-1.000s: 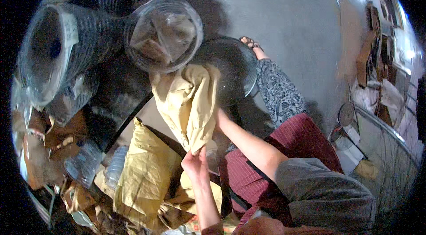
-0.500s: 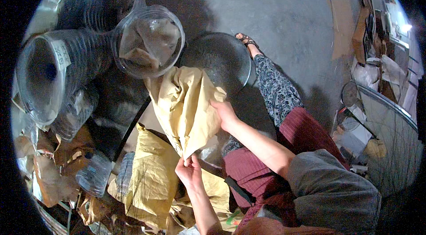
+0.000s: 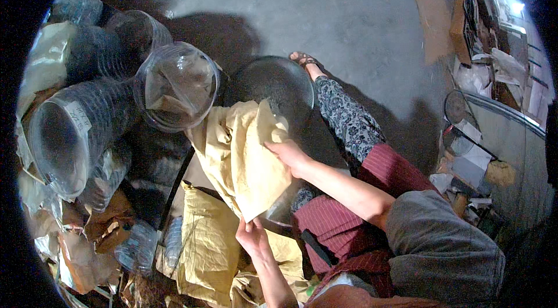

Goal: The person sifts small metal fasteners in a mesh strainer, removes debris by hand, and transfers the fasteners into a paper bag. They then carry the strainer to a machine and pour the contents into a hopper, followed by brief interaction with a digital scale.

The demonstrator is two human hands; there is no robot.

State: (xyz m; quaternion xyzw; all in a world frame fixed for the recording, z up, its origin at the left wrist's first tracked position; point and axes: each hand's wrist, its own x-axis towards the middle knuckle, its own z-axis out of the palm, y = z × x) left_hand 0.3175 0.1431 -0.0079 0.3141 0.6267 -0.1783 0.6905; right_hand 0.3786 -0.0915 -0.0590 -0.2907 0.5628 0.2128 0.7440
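A yellow sack, creased and seemingly of woven or papery material, hangs between my hands. My left hand is closed in a pinch on its lower corner. My right hand grips its right side higher up, the thumb on the near face and the other fingers partly hidden behind the material. The sack's upper end lies beside a nested stack of clear round plastic tubs and over part of a dark round basin. Below and left of it is another yellow sack, crumpled.
More nested clear tubs lie on their sides at the left, above torn brown cardboard. My outstretched leg rests on the grey floor. At the right are stacked cardboard and a metal-rimmed panel beside loose scraps.
The whole view has shifted, so the tubs and floor sit lower in it. The sack's lower corner is spread wider and flatter between my hands, both still holding it.
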